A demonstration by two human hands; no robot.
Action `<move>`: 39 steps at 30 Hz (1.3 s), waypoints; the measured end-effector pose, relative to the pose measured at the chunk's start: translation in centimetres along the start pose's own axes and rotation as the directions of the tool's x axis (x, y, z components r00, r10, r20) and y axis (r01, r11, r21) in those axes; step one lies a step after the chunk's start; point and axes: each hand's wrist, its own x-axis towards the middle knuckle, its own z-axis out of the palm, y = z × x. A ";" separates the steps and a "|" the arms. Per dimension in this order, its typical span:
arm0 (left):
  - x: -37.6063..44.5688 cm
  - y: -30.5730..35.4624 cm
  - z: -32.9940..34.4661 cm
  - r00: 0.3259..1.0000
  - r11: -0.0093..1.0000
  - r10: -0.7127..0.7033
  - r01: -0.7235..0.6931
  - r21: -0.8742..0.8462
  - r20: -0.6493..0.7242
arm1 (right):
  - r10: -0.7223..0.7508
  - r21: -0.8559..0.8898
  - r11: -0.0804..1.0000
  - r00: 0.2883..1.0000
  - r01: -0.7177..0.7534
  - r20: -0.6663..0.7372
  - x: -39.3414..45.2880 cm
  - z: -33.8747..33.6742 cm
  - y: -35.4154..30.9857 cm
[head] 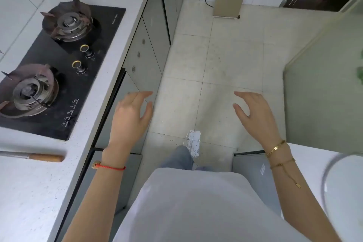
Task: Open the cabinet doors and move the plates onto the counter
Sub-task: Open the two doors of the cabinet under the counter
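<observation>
I look down a narrow kitchen aisle. My left hand (130,116) hovers with fingers spread in front of the grey base cabinet doors (146,49) that run under the white counter (29,192) on the left. My right hand (255,114) is held out over the tiled floor, fingers apart, holding nothing. A white plate (343,188) lies blurred at the right edge on a white surface. The cabinet doors beside my left hand look shut; no plates show inside them.
A black two-burner gas hob (59,68) is set into the left counter. A knife with a wooden handle (45,157) lies on the counter nearer me. A grey cabinet (253,165) and a pale green door (324,94) stand on the right.
</observation>
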 end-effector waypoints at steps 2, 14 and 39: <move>1.0 -0.1 0.5 1.000 0.999 -0.025 0.025 -0.033 -0.014 | 0.023 0.017 1.000 1.000 -0.023 -0.011 1.0 -0.1 0.4; 15.1 -3.7 4.8 1.000 0.999 -0.030 0.030 -0.038 0.006 | 0.101 0.007 0.995 0.995 -0.101 0.017 14.9 2.5 3.8; 62.8 -5.7 14.4 0.990 0.999 0.042 -0.037 -0.038 0.132 | 0.159 0.015 0.987 0.986 -0.159 -0.048 58.3 2.8 15.0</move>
